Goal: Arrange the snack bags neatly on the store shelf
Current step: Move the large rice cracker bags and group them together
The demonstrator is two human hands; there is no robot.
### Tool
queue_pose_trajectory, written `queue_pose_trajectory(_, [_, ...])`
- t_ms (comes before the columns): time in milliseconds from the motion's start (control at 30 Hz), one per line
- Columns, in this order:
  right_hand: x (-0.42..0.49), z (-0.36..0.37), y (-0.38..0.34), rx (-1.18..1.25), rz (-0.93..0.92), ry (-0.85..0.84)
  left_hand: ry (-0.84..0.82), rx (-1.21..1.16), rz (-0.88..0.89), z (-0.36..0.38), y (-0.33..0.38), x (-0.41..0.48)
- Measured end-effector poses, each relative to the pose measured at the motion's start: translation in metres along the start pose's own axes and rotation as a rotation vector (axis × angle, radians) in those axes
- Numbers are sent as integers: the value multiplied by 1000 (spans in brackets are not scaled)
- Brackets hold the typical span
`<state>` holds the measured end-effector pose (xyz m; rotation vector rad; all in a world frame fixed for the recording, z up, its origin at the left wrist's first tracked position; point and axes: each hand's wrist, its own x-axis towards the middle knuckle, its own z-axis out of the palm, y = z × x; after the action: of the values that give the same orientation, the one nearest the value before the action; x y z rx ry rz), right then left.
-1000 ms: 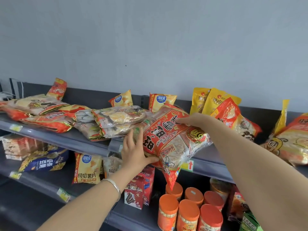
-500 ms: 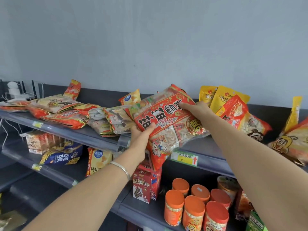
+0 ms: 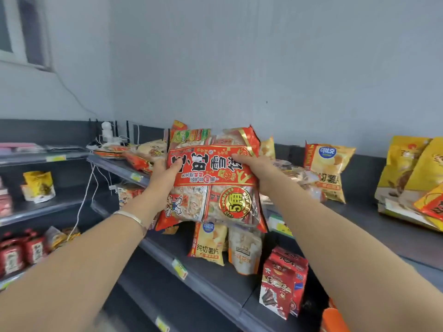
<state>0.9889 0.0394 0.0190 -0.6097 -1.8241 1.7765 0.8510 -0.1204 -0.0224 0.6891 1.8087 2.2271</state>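
I hold a large red and clear rice cracker bag upright in front of the top shelf, lifted off it. My left hand grips its left edge and my right hand grips its right edge. Behind it several more snack bags lie flat in a loose pile on the top shelf. A yellow chip bag leans at the back of the shelf to the right. Further right stand large yellow bags.
The shelf below holds a yellow chip bag, a pale bag and red boxes. Orange lids show at the bottom right. A side shelf unit on the left carries red jars. Cables and a white plug sit at the corner.
I lifted the red rice cracker bag off the shelf and turned it upright, facing me. My view swung left, showing the corner and the side shelves.
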Motion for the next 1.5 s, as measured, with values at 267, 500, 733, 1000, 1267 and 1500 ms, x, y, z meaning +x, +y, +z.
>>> queue_pose_trajectory(267, [77,152,20,275,12,23,189,341,8,-136,-8,100])
queue_pose_trajectory(500, [147,243,46,542,58,161,469,21,-128,-174,-41,160])
queue_pose_trajectory(733, [227,308,65,714,98,91,100,-473,-250,-187,-63,230])
queue_pose_trajectory(1000, [330,364,55,571,122,-105,236,-500,-123,-224,-68,342])
queue_pose_trajectory(1267, [428,400,33,605,55,-14,363,-381,-20,-284,-55,427])
queue_pose_trajectory(1500, [495,431,36,-41,-132,8,298,-335,-19,-322,-65,508])
